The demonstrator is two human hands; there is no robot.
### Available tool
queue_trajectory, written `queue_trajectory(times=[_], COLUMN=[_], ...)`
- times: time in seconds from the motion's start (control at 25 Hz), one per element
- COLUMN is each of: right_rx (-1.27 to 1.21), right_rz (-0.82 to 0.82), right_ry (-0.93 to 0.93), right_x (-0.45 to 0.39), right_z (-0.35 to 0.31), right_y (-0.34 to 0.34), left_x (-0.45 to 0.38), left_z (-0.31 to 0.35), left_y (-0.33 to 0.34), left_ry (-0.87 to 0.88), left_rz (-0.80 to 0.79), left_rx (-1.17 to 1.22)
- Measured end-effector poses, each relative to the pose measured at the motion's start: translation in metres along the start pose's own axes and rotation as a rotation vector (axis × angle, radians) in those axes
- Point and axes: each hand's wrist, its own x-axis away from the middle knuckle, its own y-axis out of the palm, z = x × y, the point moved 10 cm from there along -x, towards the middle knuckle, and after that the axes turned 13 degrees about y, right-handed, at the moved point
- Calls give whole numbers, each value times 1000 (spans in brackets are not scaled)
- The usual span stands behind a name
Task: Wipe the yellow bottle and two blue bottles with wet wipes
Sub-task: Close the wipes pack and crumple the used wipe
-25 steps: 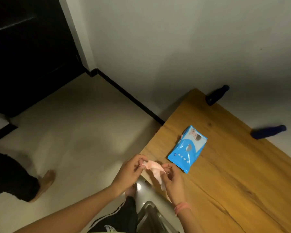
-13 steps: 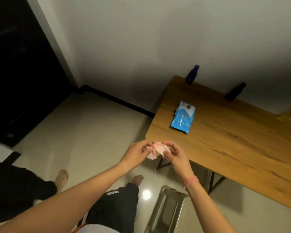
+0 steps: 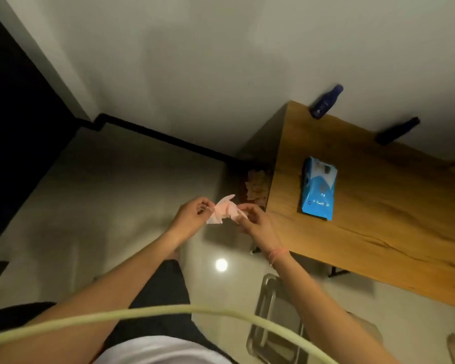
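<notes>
Pinching crumpled pink wet wipe [image 3: 225,212], left hand [image 3: 192,216], right hand [image 3: 255,223], both grips closed, beside wooden table [image 3: 378,206]

The wipes pack [image 3: 318,189] lay on the table [image 3: 378,219]; two bottles [image 3: 325,101] [image 3: 397,130] stood behind it at the wall-side edge.

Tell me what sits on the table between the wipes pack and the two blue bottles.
Nothing: in the head view, only bare wood of the table separates the wipes pack from the blue bottles.
</notes>
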Motion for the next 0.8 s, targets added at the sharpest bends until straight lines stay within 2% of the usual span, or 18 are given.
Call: queue_trajectory(times=[0.16,0.36,0.48,0.68,0.8], right_rx=[65,-40,-198,-681,-699], right_rz=[34,143,182,295,344], right_ry=[25,209,337,541,589], right_x=[-44,-91,-116,-171,-213], right_z=[-29,-12,6,40,51], right_y=[52,53,45,19,-6], left_x=[-37,-83,-103,-150,-188], left_z=[-20,-42,-47,-57,-67], left_y=[-26,-21,-10,-16,-21], left_ry=[-16,-23,-30,-59,-61], left_rz=[-175,-340,-417,-460,-463], left_rx=[3,-22,-8,-38,-83])
